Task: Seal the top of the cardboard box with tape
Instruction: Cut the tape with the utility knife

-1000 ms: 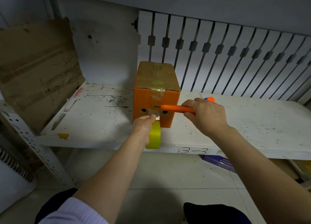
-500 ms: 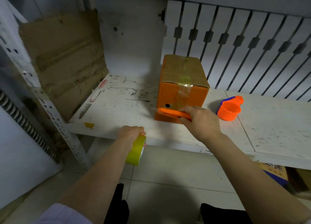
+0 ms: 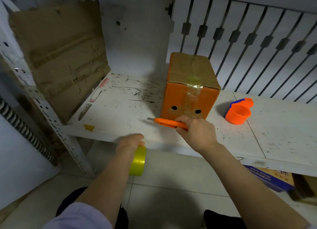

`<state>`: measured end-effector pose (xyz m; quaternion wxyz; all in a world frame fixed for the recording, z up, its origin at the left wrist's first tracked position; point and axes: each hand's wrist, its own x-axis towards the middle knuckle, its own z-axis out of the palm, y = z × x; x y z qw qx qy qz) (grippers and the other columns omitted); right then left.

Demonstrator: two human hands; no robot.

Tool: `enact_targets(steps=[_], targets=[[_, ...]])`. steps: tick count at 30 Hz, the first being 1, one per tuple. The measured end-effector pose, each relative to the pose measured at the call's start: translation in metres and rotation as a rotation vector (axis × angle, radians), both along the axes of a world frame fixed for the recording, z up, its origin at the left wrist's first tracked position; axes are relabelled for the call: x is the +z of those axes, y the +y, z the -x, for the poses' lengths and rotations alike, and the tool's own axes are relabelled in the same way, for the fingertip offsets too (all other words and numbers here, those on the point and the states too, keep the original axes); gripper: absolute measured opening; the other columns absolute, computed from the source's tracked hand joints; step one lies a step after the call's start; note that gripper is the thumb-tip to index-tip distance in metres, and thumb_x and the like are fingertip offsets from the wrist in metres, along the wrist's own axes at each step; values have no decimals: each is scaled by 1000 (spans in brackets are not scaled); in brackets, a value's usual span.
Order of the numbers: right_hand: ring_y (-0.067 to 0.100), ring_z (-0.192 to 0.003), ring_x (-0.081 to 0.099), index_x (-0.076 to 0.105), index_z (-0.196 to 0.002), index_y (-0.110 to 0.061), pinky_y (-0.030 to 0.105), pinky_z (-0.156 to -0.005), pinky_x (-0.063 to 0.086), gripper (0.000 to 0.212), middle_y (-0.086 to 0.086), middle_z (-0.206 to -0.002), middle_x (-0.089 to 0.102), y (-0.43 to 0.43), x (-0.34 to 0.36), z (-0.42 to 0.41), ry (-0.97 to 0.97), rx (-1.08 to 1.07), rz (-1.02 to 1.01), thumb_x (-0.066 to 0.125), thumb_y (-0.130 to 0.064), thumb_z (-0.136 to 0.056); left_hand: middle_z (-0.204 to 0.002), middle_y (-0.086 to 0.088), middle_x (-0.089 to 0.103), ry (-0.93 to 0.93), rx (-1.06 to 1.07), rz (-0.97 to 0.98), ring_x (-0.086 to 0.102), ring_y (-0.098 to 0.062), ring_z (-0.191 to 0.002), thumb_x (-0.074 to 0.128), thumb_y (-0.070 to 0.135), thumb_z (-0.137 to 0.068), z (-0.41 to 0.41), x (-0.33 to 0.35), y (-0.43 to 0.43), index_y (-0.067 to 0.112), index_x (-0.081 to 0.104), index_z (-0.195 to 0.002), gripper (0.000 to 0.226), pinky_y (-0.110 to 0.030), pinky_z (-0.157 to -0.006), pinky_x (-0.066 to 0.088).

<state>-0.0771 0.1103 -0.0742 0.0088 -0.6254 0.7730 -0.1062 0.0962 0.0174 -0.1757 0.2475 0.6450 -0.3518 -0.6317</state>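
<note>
An orange cardboard box [image 3: 187, 101] with a brown top stands closed on the white shelf [image 3: 120, 112]. Clear tape runs along its top seam and down the front face. My right hand [image 3: 197, 132] grips an orange utility knife [image 3: 169, 122] just in front of the box's bottom edge, blade tip pointing left. My left hand [image 3: 129, 145] holds a yellow tape roll [image 3: 138, 160] below the shelf's front edge, apart from the box.
An orange and blue tape dispenser [image 3: 238, 111] sits on the shelf right of the box. A flattened cardboard sheet [image 3: 63, 51] leans at the left. White slatted panel [image 3: 248, 45] behind. A blue box [image 3: 267, 179] lies under the shelf.
My left hand drew the tape roll away from the box and down below the shelf edge. My right hand lowered the knife from the box's front face to the shelf surface.
</note>
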Motion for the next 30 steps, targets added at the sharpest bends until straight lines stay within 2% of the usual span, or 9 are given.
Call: enact_targets(steps=[3, 7, 10, 12, 15, 20, 24, 26, 30], targets=[[20, -89, 62, 55, -116, -40, 29, -68, 45, 26, -4, -102, 68, 4, -1, 1, -9, -4, -15, 47, -40, -91, -94, -10, 69, -79, 77, 25, 59, -28, -91, 65, 39, -58, 2, 6, 8, 13, 60, -61, 27, -37, -91, 49], [20, -92, 62, 55, -117, -39, 29, -71, 46, 27, -4, -106, 67, 13, 2, 5, -5, -8, -8, 47, -40, -92, -96, -8, 74, -127, 79, 51, 60, -27, -93, 66, 41, -67, 5, 6, 11, 13, 61, -57, 31, -35, -93, 46], [20, -93, 62, 55, -118, -38, 30, -72, 47, 27, -4, -107, 67, 19, 4, 11, -10, -31, -4, 48, -40, -91, -114, -14, 65, -65, 97, 70, 57, -32, -109, 65, 48, -70, 8, 2, 9, 5, 65, -89, 47, -42, -102, 42], [21, -93, 62, 56, -117, -38, 31, -74, 49, 27, -3, -108, 67, 23, 3, 13, -23, -60, -5, 48, -40, -91, -120, -18, 61, -31, 110, 73, 55, -36, -112, 61, 43, -78, 10, -1, 10, 3, 60, -108, 50, -46, -103, 42], [21, -93, 62, 56, -117, -38, 33, -76, 50, 27, -2, -107, 67, 31, 3, 16, -35, -93, -29, 49, -40, -91, -125, -18, 59, 8, 116, 19, 56, -38, -113, 65, 36, -76, 12, -3, 14, 2, 56, -120, 56, -49, -102, 43], [22, -92, 61, 56, -118, -35, 33, -75, 49, 29, 1, -103, 66, 46, 5, 22, -22, -121, -48, 48, -39, -91, -103, -17, 59, 95, 91, -84, 55, -31, -100, 58, 17, -88, 14, 8, 30, 4, 51, -112, 29, -42, -85, 43], [22, -90, 61, 57, -118, -34, 34, -75, 51, 29, 1, -99, 66, 50, 4, 27, -22, -140, -38, 49, -38, -91, -126, -22, 56, 105, 143, -19, 58, -38, -109, 75, 11, -62, 13, -25, 13, 4, 41, -126, 72, -53, -98, 46], [23, -91, 61, 56, -118, -35, 35, -76, 52, 29, 2, -99, 66, 50, 2, 29, -24, -150, -42, 49, -38, -91, -124, -21, 55, 62, 172, 13, 57, -39, -109, 75, 8, -63, 12, -26, 12, 5, 36, -126, 75, -54, -98, 46], [24, -92, 61, 53, -122, -32, 36, -77, 51, 32, 4, -101, 64, 50, -5, 30, -39, -192, -61, 46, -38, -92, -132, -22, 47, -119, 134, 150, 50, -38, -117, 68, 5, -75, 14, 10, 36, 2, 26, -138, 75, -36, -98, 41]])
